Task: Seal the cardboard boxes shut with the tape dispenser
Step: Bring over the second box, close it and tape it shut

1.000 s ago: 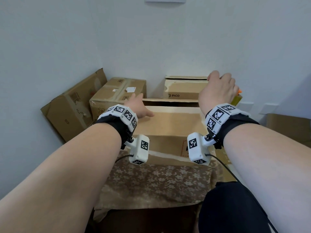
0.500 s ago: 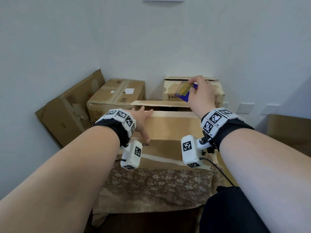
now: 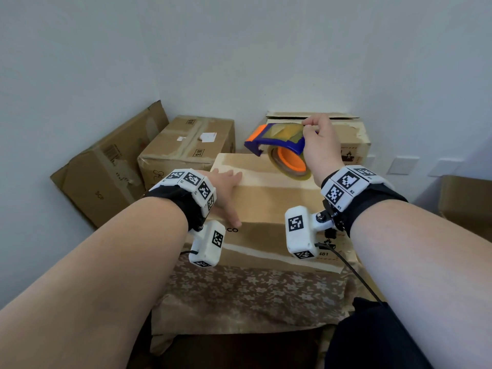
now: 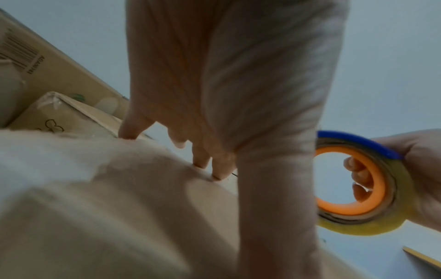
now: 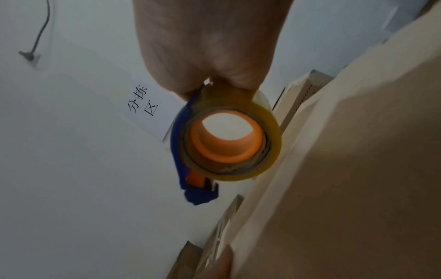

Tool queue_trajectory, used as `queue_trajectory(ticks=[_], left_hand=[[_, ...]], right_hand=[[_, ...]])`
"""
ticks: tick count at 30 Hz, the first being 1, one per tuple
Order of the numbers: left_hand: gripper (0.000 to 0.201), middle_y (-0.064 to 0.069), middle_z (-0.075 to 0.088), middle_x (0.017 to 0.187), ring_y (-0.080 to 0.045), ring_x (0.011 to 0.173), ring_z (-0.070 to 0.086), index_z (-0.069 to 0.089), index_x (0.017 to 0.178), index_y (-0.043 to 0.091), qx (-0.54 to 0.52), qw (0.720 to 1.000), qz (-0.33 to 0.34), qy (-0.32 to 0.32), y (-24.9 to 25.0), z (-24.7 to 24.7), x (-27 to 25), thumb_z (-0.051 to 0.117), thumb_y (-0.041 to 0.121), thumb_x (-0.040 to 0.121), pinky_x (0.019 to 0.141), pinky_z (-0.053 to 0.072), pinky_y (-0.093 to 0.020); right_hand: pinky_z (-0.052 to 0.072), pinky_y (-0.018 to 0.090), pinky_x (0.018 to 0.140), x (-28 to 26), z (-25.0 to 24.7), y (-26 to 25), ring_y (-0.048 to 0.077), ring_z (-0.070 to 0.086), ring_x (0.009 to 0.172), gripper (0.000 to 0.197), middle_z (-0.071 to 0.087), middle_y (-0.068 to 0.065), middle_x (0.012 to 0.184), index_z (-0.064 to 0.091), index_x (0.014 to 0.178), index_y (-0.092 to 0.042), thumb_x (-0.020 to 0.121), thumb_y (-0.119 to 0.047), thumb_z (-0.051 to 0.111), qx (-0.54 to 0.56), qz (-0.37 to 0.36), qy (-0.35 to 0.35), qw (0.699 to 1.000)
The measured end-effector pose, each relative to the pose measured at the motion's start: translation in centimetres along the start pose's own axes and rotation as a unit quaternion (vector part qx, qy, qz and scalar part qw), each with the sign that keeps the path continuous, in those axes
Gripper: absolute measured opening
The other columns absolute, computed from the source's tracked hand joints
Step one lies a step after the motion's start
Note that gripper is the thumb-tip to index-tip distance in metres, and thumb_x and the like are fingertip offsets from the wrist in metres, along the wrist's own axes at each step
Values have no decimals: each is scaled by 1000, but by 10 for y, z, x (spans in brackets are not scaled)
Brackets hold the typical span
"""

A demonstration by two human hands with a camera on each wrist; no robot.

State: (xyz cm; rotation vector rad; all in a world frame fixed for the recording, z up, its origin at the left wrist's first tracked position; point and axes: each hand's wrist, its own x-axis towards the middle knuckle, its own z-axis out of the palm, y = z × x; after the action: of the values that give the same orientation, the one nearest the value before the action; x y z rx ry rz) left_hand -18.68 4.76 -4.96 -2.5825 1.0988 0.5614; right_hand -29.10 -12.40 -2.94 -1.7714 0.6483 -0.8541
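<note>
— How far along are you with the sealing?

— Judging by how things lie, barely begun on this one. The box in front of me [image 3: 269,206] sits on the worktop's flowered cloth [image 3: 253,294] with its top flaps folded down, and I see no fresh strip across the seam yet. Behind it, the box on the left [image 3: 186,145] already carries tape along its top. The one at the back right [image 3: 346,134] has a flap edge standing up, so I'd guess it is not sealed. A further carton leans against the wall on the left [image 3: 106,166]; whether it counts as part of the job I cannot tell.

— And your hands?

— My left hand [image 3: 226,193] lies flat on the lid near its left edge, fingers [image 4: 217,169] straight and spread, pressing the cardboard, thumb hanging over the front face. My right hand [image 3: 319,147] is curled round the tape dispenser [image 3: 279,145], fingers hooked through the orange core of the roll. It hovers just above the far part of the lid, blue cutter end pointing left, not yet touching the box as far as I can see.

— So what's left?

— Stick the tape end down and run it along the seam, I reckon.
</note>
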Motion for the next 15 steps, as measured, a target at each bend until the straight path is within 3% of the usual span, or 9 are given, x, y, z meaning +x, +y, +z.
queue_trajectory(ticks=[2,6,8,10,15], left_hand=[[133,6,2,160,-22,146,9,-1,152,27,3,1000,4,-5,-4,2,4,77,69,53,115,22,-50],[131,8,1,159,-18,146,13,4,152,24,-6,1000,14,-4,-9,4,8,75,72,53,116,23,-46],[128,7,5,159,-20,145,17,10,152,21,-17,1000,24,0,-10,3,8,75,70,54,115,24,-45],[126,6,10,158,-20,143,20,14,151,19,-22,999,31,5,-13,3,10,75,71,54,115,26,-44],[125,4,19,155,-20,139,28,21,150,14,-42,997,49,30,-18,8,11,74,72,53,113,30,-43]], right_hand=[[47,31,67,-1,6,0,16,54,72,10,53,-5,84,51,104,-22,98,-26,45,9,6,-16,1000],[52,37,87,0,21,8,18,62,94,34,62,-1,102,57,103,-25,81,-47,68,-14,13,-49,999],[53,40,90,1,27,13,21,63,97,47,64,0,104,59,106,-23,74,-54,72,-17,33,-63,997],[54,42,89,2,30,16,22,66,94,58,66,2,102,61,110,-20,68,-58,74,-13,54,-71,996],[55,45,87,12,33,19,26,68,85,74,72,6,87,68,97,-14,46,-68,70,-6,86,-96,992]])
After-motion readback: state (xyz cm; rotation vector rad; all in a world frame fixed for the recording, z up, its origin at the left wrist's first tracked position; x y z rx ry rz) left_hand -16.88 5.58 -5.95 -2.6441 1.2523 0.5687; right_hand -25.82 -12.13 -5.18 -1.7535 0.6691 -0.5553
